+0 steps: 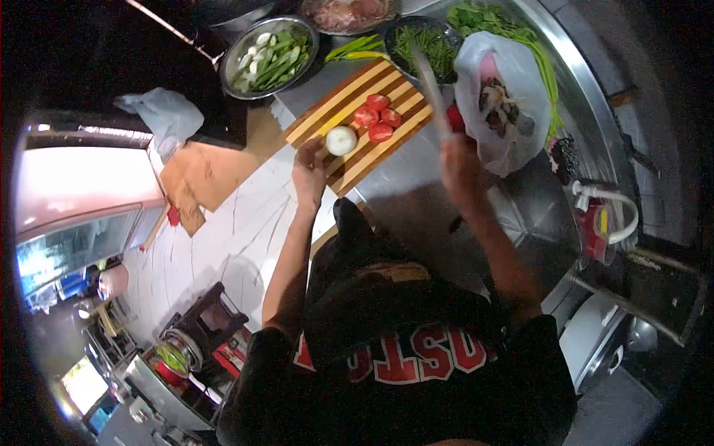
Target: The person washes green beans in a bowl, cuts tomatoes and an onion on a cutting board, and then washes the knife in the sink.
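Observation:
A striped wooden cutting board [405,80] lies at a slant on the metal counter. On it rest several cut tomato pieces [380,132] and a white peeled onion [341,140] near the left edge. My left hand [308,165] is at the board's lower left edge, just beside the onion, its fingers bent; whether they grip the edge is not clear. Right of the board, my right hand [460,160] is closed round the handle of a knife [429,80], whose blade points up and away, slightly blurred.
Behind the board stand a metal bowl of cut greens and white pieces [234,56], a dark bowl of green beans [393,49] and meat in clear wrapping [348,13]. A plastic bag of scraps [543,111], leafy greens [476,16] and a faucet [628,212] are at the right.

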`<state>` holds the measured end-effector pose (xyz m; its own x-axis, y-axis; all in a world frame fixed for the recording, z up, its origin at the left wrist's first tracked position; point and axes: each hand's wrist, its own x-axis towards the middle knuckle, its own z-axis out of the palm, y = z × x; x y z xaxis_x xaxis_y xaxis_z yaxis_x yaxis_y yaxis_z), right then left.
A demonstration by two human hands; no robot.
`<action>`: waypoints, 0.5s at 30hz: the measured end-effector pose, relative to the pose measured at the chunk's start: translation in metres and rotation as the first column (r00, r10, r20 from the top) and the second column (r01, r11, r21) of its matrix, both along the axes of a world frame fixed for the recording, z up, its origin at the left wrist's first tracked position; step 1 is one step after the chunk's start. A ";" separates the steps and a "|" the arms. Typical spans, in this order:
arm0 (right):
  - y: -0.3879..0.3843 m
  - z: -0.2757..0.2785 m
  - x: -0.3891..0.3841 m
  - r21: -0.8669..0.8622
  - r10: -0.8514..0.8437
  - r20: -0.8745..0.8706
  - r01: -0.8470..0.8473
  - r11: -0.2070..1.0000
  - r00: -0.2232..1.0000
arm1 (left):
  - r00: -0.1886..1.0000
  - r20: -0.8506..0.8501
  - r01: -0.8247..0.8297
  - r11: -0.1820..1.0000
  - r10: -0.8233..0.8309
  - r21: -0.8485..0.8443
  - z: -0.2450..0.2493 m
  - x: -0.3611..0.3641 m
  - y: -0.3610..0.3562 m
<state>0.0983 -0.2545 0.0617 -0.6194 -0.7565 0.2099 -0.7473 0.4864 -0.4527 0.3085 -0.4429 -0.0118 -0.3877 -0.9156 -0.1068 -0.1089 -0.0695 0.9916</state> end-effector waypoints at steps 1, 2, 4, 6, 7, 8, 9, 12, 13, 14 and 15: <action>-0.005 -0.001 0.029 0.088 -0.046 0.187 0.030 0.996 0.981 | 1.000 0.014 -0.002 0.999 0.002 -0.033 -0.003 -0.002 0.001; -0.010 -0.002 0.055 0.183 -0.110 0.360 0.046 0.982 0.927 | 1.000 0.026 0.001 0.998 0.000 -0.065 -0.007 -0.006 0.000; -0.019 -0.019 0.091 0.135 0.068 -0.104 -0.054 0.989 0.992 | 0.995 0.101 -0.009 1.000 0.010 -0.016 -0.002 -0.015 0.001; -0.028 -0.062 0.096 0.242 0.082 -0.005 -0.078 0.967 0.997 | 0.974 0.225 -0.010 0.993 0.037 -0.119 0.001 -0.022 0.002; -0.033 -0.058 0.099 0.293 0.083 0.044 -0.093 0.952 0.996 | 0.987 0.151 -0.031 0.992 0.049 -0.123 -0.002 -0.024 0.000; -0.038 -0.053 0.102 0.343 0.082 0.092 -0.109 0.933 0.992 | 0.987 0.153 -0.032 0.993 0.050 -0.116 -0.005 -0.023 0.001; -0.038 -0.047 0.105 0.305 0.127 0.079 -0.145 0.941 0.989 | 0.989 0.141 -0.043 0.996 0.053 -0.076 -0.009 -0.022 0.001; -0.041 -0.042 0.108 0.276 0.165 0.082 -0.181 0.944 0.983 | 0.986 0.149 -0.056 0.995 0.067 -0.079 -0.002 -0.023 0.003; -0.041 -0.046 0.109 0.280 0.156 0.099 -0.178 0.943 0.983 | 0.983 0.168 -0.055 0.990 0.076 -0.128 -0.002 -0.023 0.003; -0.041 -0.057 0.109 0.286 0.156 0.101 -0.179 0.941 0.983 | 0.983 0.170 -0.056 0.991 0.076 -0.122 -0.003 -0.022 0.002; -0.040 -0.068 0.108 0.256 0.151 0.073 -0.165 0.952 0.986 | 0.981 0.182 -0.051 0.993 0.070 -0.104 -0.004 -0.022 0.002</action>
<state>0.2066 -0.2944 -0.0059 -0.4921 -0.8698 -0.0364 -0.8032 0.4697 -0.3664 0.2864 -0.4411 -0.0156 -0.3135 -0.9463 -0.0792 -0.2893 0.0158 0.9571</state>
